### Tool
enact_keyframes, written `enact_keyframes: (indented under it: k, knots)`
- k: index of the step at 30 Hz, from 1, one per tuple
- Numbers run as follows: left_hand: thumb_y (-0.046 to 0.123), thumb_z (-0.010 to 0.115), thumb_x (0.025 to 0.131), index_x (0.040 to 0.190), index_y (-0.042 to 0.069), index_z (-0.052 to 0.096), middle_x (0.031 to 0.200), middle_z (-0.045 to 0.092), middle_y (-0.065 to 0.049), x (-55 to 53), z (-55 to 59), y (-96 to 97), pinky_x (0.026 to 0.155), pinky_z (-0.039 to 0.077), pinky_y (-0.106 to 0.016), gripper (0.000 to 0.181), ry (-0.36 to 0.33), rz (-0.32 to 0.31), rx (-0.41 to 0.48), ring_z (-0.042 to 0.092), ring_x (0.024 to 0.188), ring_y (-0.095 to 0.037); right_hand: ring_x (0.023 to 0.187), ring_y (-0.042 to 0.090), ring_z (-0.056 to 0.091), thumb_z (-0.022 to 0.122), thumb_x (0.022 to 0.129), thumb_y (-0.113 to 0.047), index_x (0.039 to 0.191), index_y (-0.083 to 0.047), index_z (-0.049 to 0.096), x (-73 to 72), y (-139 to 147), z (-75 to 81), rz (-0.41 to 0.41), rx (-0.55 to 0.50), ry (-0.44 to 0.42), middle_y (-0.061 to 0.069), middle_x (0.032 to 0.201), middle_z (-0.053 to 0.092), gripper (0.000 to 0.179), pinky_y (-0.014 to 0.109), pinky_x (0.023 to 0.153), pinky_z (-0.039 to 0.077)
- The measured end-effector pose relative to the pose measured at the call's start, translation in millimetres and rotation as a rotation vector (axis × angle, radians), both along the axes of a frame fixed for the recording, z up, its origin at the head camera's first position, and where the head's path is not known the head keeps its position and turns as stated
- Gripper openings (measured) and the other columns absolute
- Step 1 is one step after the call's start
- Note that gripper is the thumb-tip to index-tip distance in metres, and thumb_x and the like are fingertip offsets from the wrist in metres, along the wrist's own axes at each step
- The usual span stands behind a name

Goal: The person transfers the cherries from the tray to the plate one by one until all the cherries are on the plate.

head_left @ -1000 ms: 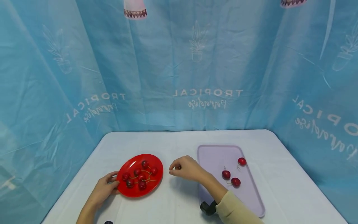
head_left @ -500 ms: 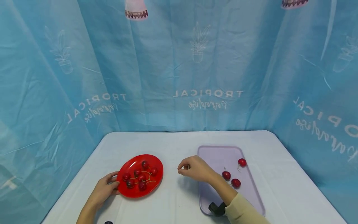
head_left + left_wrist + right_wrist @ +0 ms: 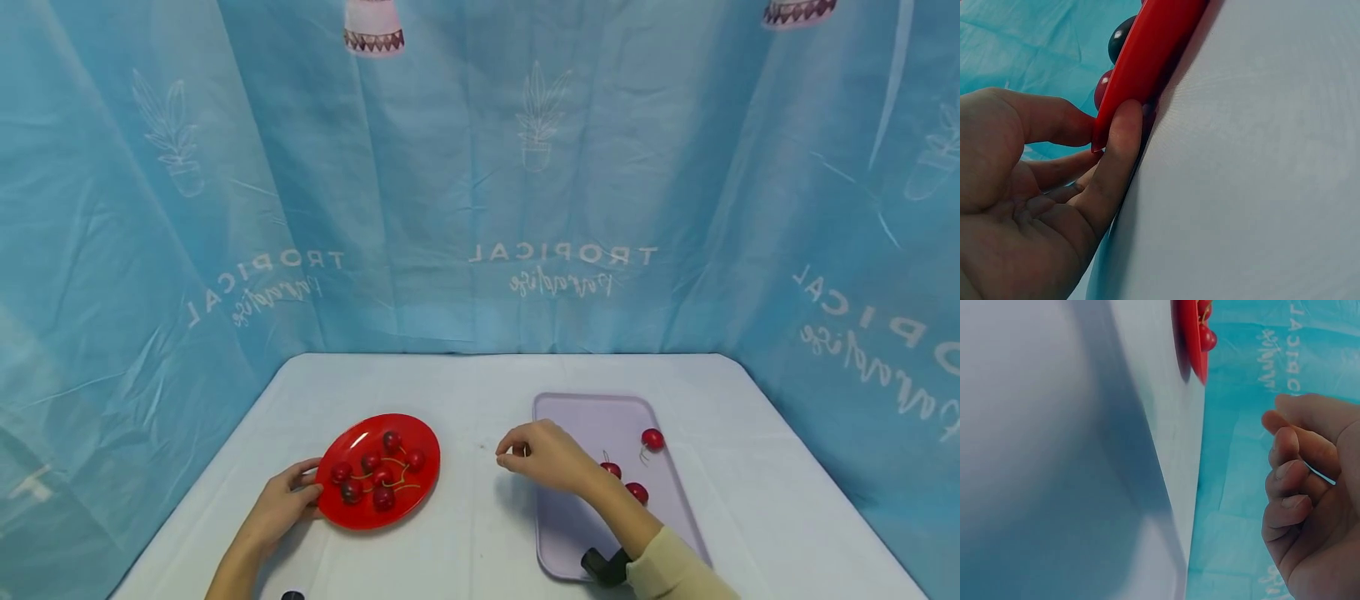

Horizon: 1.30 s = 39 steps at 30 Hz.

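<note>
In the head view my left hand (image 3: 279, 506) pinches the left rim of a red plate (image 3: 365, 517). The left wrist view shows the thumb at the upper side of the rim and a finger against the underside. Several dark red cherries (image 3: 383, 497) with green stems lie on the plate. My right hand (image 3: 546, 454) hovers between the plate and a pale purple tray (image 3: 592, 408), its fingers loosely curled and holding nothing. Cherries (image 3: 652, 439) lie on the tray, two of them partly hidden behind the right forearm.
A white cloth covers the table (image 3: 480, 379), and a blue printed curtain (image 3: 487, 200) hangs around its back and sides. A black device (image 3: 604, 567) sits at the right wrist, over the tray's near edge. A small dark object (image 3: 292, 595) shows at the bottom edge.
My right hand has moved right, away from the red plate and toward the tray, its forearm now covering parts of two cherries. The left hand has kept its hold on the plate.
</note>
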<state>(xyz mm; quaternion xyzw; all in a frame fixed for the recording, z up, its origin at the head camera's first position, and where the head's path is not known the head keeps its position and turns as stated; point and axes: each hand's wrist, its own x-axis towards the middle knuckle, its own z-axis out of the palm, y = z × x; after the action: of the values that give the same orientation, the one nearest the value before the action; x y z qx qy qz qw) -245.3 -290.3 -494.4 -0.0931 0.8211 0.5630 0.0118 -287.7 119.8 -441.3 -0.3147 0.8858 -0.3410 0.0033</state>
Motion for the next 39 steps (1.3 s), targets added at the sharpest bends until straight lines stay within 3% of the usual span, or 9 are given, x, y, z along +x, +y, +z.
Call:
enact_keyframes:
  k: [6,29,39]
  knots:
    - [0.000,0.050,0.092,0.139,-0.008,0.038,0.118,0.055,-0.025,1.7,2.1,1.1,0.069,0.058,-0.036,0.049,-0.009,-0.005,0.033,0.064,0.082,-0.025,0.056,0.006,0.049,0.069,0.088,-0.024,0.092,-0.022,0.075,0.4,10,0.1,-0.016,0.010,0.024,-0.011,0.065,0.056,0.007,0.024,0.050,0.043]
    - [0.001,0.050,0.091,0.139,-0.007,0.038,0.117,0.054,-0.024,1.9,3.4,-1.4,0.070,0.057,-0.035,0.049,-0.027,-0.004,0.024,0.064,0.083,-0.024,0.059,0.006,0.049,0.071,0.086,-0.025,0.093,-0.019,0.075,4.1,49,-1.5,-0.049,0.052,0.038,-0.012,0.067,0.056,0.010,0.025,0.052,0.045]
    - [0.002,0.051,0.091,0.139,-0.006,0.038,0.120,0.054,-0.025,0.8,1.8,0.1,0.070,0.057,-0.035,0.050,-0.019,-0.005,0.001,0.064,0.082,-0.023,0.059,0.006,0.048,0.073,0.085,-0.029,0.094,-0.019,0.074,7.0,65,0.1,-0.102,0.070,0.051,-0.013,0.068,0.054,0.014,0.025,0.053,0.044]
